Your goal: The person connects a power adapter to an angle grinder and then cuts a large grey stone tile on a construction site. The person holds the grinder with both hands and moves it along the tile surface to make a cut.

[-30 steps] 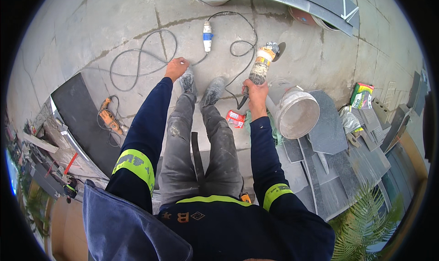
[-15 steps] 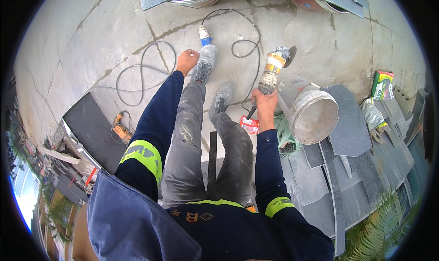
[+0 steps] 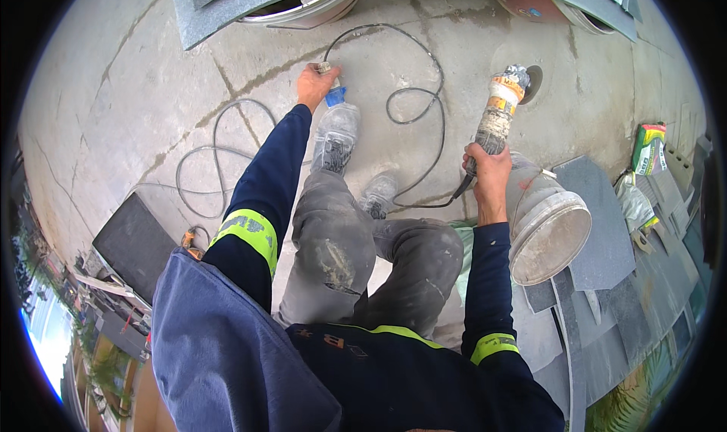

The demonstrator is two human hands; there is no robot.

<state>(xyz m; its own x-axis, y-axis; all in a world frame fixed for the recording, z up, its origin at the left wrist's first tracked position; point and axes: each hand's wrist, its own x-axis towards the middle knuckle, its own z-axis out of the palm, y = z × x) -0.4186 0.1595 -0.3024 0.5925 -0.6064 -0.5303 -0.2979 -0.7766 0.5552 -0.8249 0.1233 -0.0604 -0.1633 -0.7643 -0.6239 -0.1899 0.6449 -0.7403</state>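
Observation:
My right hand (image 3: 487, 168) is wrapped round the rear of an angle grinder (image 3: 496, 118), coated in pale dust and wrapped in tape near its head. Its disc (image 3: 533, 85) points away to the right over the concrete. A black cord leaves the grinder's back end and loops across the ground to a white-and-blue cable connector (image 3: 335, 96) beside my left shoe. My left hand (image 3: 315, 86) is closed on the connector's white part; the fingers partly hide it.
A white bucket (image 3: 549, 235) lies tipped beside my right forearm. Grey stone slabs (image 3: 598, 205) and a bag (image 3: 649, 150) are at the right. Overhanging slabs rest on buckets (image 3: 322, 8) ahead. A grey cable (image 3: 216, 148) coils at the left, near a dark slab (image 3: 140, 246).
My left hand has reached the connector and closed on its white part. My right hand has carried the grinder to the right. My knees are bent more.

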